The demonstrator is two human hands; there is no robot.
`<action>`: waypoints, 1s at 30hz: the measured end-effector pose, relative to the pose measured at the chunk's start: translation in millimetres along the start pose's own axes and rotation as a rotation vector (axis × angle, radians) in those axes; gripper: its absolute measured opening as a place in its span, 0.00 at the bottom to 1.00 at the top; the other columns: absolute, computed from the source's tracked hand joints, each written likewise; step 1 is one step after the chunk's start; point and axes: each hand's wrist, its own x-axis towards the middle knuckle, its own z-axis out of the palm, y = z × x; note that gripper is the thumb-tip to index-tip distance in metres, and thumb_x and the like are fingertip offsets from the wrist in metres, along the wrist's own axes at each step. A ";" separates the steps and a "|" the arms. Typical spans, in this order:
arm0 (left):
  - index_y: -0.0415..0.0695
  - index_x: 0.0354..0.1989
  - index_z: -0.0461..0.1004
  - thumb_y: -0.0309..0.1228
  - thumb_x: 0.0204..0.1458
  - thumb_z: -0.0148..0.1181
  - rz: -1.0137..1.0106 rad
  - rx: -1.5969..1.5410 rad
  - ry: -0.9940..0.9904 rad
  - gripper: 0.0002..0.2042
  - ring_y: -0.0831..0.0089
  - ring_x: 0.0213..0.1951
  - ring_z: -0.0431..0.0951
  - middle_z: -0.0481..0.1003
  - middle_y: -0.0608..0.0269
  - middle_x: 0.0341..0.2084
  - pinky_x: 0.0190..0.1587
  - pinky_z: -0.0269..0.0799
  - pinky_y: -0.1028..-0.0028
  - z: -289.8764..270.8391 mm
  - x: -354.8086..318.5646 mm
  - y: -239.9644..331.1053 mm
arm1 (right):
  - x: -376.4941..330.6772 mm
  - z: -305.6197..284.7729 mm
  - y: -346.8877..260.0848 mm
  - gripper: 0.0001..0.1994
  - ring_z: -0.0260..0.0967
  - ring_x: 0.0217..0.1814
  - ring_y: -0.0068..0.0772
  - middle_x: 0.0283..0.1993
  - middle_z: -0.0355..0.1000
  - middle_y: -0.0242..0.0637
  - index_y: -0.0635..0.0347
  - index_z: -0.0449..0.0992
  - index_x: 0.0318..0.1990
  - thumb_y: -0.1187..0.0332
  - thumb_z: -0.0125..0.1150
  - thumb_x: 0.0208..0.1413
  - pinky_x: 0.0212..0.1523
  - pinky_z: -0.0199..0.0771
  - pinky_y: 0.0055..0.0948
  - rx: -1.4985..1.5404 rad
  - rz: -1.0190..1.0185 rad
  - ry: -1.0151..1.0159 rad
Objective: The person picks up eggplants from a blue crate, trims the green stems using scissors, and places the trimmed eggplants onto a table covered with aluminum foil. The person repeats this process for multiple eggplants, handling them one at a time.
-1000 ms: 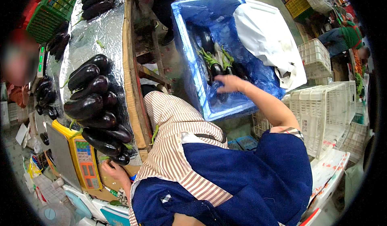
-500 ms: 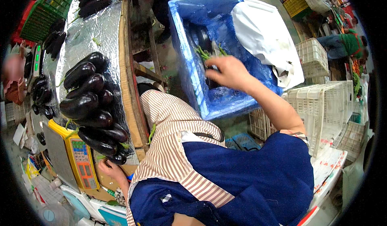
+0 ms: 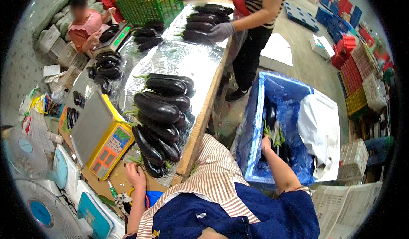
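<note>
Deep in the blue-lined box (image 3: 250,154), my right hand (image 3: 266,144) is at the green stems of dark eggplants (image 3: 271,113). Its fingers are largely hidden, so their grip is unclear. My left hand (image 3: 135,175) lies on the cardboard-covered table edge, fingers loosely spread and holding nothing. Just beside it are the lower end of a pile of glossy eggplants (image 3: 159,109) and a yellow scale (image 3: 115,147) with a bare metal pan.
Across the foil-covered table (image 3: 170,56), a person's gloved hand (image 3: 221,31) touches a row of eggplants (image 3: 204,21). Another person (image 3: 87,26) handles eggplant at a second scale (image 3: 113,41). White cloth (image 3: 319,128) drapes the box's right side; white crates (image 3: 353,205) stand behind it.
My view has swung toward the table and far people. My right hand has gone lower into the box, down to the stems. My left hand stays on the table edge.
</note>
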 end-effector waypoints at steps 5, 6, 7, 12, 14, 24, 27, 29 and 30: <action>0.37 0.30 0.68 0.21 0.40 0.53 0.017 -0.025 0.034 0.07 0.53 0.41 0.66 0.66 0.51 0.34 0.46 0.61 0.63 2.3 0.9 -2.3 | 75.5 36.6 67.9 0.32 0.69 0.46 0.47 0.45 0.69 0.55 0.71 0.65 0.47 0.55 0.63 0.38 0.43 0.68 0.35 0.331 0.067 -0.191; 0.37 0.30 0.68 0.21 0.40 0.53 0.017 -0.028 0.038 0.07 0.53 0.41 0.66 0.67 0.51 0.34 0.46 0.62 0.63 1.7 0.4 -4.0 | 78.1 46.0 67.6 0.25 0.71 0.40 0.45 0.41 0.71 0.52 0.71 0.70 0.40 0.58 0.64 0.39 0.36 0.71 0.36 0.341 0.051 -0.017; 0.37 0.30 0.69 0.21 0.40 0.53 0.015 -0.026 0.042 0.06 0.53 0.41 0.66 0.67 0.51 0.34 0.45 0.62 0.63 -0.2 -1.6 -4.7 | 62.5 41.4 49.2 0.23 0.72 0.37 0.42 0.39 0.72 0.50 0.70 0.70 0.39 0.61 0.64 0.39 0.32 0.71 0.35 0.494 0.074 -0.034; 0.37 0.29 0.69 0.20 0.40 0.53 -0.045 -0.108 0.012 0.06 0.54 0.41 0.67 0.67 0.52 0.34 0.45 0.62 0.64 -3.8 -1.8 -4.9 | 1.6 -4.5 16.3 0.15 0.70 0.26 0.33 0.29 0.72 0.42 0.67 0.72 0.34 0.71 0.64 0.35 0.23 0.69 0.33 0.889 -0.010 -0.162; 0.37 0.30 0.69 0.20 0.40 0.53 -0.055 -0.149 0.000 0.06 0.55 0.41 0.67 0.67 0.52 0.33 0.45 0.63 0.65 -5.2 -2.9 -7.6 | -6.1 -31.1 10.3 0.20 0.68 0.26 0.33 0.31 0.71 0.40 0.66 0.69 0.40 0.72 0.64 0.36 0.25 0.70 0.31 0.773 -0.012 -0.157; 0.36 0.31 0.69 0.19 0.46 0.50 -0.169 -0.391 0.016 0.05 0.68 0.35 0.70 0.67 0.58 0.31 0.36 0.66 0.74 -21.3 11.7 2.7 | -47.9 -127.4 5.1 0.15 0.73 0.33 0.37 0.35 0.74 0.41 0.64 0.71 0.40 0.62 0.56 0.49 0.38 0.75 0.37 0.892 0.056 -0.663; 0.36 0.31 0.68 0.19 0.45 0.50 -0.123 -0.390 0.000 0.05 0.67 0.34 0.70 0.67 0.57 0.32 0.35 0.66 0.74 -23.6 16.1 19.8 | -87.0 -115.9 -21.8 0.15 0.72 0.35 0.38 0.35 0.74 0.39 0.62 0.73 0.39 0.60 0.55 0.50 0.41 0.73 0.40 1.174 0.206 -0.536; 0.35 0.30 0.68 0.19 0.44 0.51 -0.052 -0.373 0.022 0.04 0.65 0.34 0.70 0.67 0.56 0.31 0.36 0.66 0.74 -21.0 18.6 30.8 | -83.4 -96.2 -12.1 0.14 0.71 0.34 0.39 0.33 0.73 0.38 0.59 0.73 0.39 0.60 0.57 0.49 0.38 0.72 0.40 1.327 0.258 -0.425; 0.35 0.29 0.68 0.19 0.44 0.51 -0.018 -0.360 0.027 0.04 0.64 0.34 0.70 0.67 0.56 0.30 0.36 0.66 0.73 -21.0 17.8 37.7 | -73.4 -83.6 -1.3 0.14 0.71 0.32 0.40 0.32 0.72 0.39 0.58 0.73 0.39 0.60 0.60 0.47 0.36 0.72 0.40 1.404 0.291 -0.420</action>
